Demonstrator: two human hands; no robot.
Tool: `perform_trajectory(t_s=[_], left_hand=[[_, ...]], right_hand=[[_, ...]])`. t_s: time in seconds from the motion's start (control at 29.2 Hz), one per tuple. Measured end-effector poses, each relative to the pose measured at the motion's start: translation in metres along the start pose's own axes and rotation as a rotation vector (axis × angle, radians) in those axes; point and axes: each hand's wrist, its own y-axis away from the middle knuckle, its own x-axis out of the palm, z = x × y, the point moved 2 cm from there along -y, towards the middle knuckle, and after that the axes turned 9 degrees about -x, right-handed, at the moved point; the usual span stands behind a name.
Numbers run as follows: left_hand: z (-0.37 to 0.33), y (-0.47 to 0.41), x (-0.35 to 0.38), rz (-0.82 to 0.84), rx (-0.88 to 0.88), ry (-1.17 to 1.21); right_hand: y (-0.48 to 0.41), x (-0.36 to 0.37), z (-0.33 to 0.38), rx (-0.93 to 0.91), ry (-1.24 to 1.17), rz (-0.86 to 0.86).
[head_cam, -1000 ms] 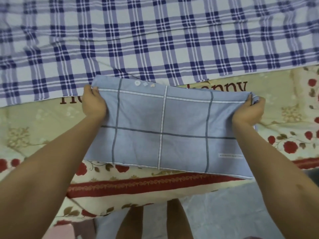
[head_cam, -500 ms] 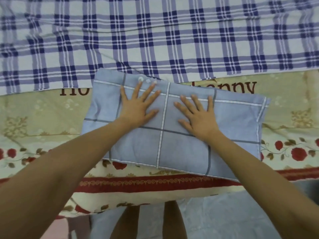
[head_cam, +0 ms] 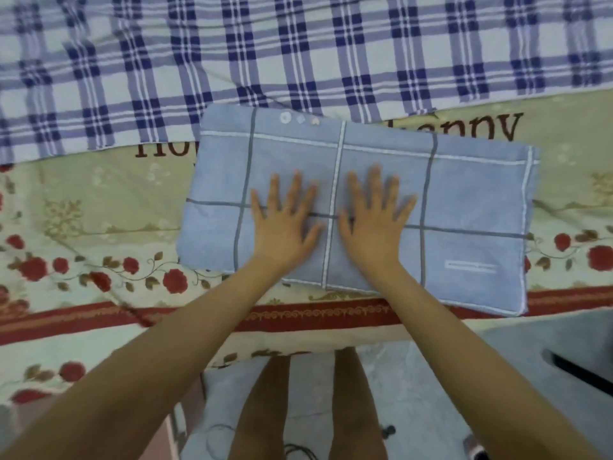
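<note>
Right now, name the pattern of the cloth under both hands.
Light blue cloth, grey-and-white grid lines; head view.

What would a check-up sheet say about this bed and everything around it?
Surface: a flowered bedsheet with a red border and some printed letters.
Job's things: a folded blue cloth lies flat on the sheet, and its far left corner overlaps the blanket.
Clutter: a checked blanket is spread across the far side.
Hands: the left hand and right hand press flat on the cloth's middle, side by side, with fingers spread.
Cables: a dark cord lies on the floor by the legs.
Surroundings: grey floor and the person's bare legs.
</note>
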Motion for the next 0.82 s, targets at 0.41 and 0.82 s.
perform_trajectory(t_s=[0.41, 0.82], left_hand=[[0.109, 0.092, 0.038, 0.190, -0.550, 0.062], [0.007, 0.023, -0.025, 0.115, 0.087, 0.175]], right_hand=[[0.161, 0.015, -0.125, 0.694, -0.066, 0.219], [0.147, -0.019, 0.007, 0.721, -0.375, -0.287]])
